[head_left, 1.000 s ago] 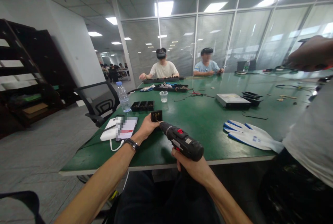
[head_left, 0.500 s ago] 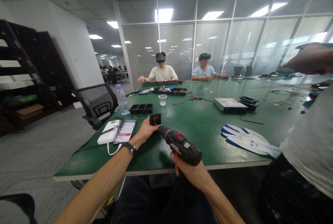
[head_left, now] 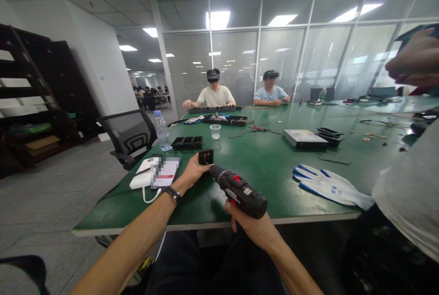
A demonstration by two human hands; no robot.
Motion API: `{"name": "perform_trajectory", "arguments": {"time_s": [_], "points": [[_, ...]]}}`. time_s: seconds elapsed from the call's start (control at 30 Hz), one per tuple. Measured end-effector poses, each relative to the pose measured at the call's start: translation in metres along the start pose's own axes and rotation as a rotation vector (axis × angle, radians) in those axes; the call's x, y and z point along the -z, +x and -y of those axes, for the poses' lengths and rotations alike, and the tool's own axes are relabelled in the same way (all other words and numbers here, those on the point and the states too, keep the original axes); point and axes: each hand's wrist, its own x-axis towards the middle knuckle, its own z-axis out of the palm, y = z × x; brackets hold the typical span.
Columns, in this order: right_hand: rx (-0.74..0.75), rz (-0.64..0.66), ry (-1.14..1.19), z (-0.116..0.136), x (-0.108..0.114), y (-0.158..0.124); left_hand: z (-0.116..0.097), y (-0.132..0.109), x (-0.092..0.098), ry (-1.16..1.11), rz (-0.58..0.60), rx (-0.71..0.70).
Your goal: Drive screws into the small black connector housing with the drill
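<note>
My left hand (head_left: 192, 172) is closed on a small black box-shaped part (head_left: 206, 156) and holds it upright on the green table (head_left: 267, 167). A watch sits on that wrist. My right hand (head_left: 252, 226) grips the handle of a black cordless drill (head_left: 238, 190) with a red switch. The drill's tip points at the black part and touches it or nearly so.
Left of my hand lie a phone and a white power bank (head_left: 146, 176). Behind stand a black tray (head_left: 187, 142), a water bottle (head_left: 162, 130) and a plastic cup (head_left: 215, 131). White-and-blue gloves (head_left: 331, 184) lie to the right. A person stands close on my right; two others sit opposite.
Nothing has moved on the table; my hands keep the drill against the part. The view has shifted slightly, and the raised hand of the person on my right has gone up.
</note>
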Motion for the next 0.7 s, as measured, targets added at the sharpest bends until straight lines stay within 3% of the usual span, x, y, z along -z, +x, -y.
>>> {"name": "perform_trajectory", "arguments": {"time_s": [0.7], "points": [[0.002,-0.003,0.002,0.0063,0.0007,0.0,0.0038,0.0008,0.0018,-0.008,0.009,-0.008]]}}
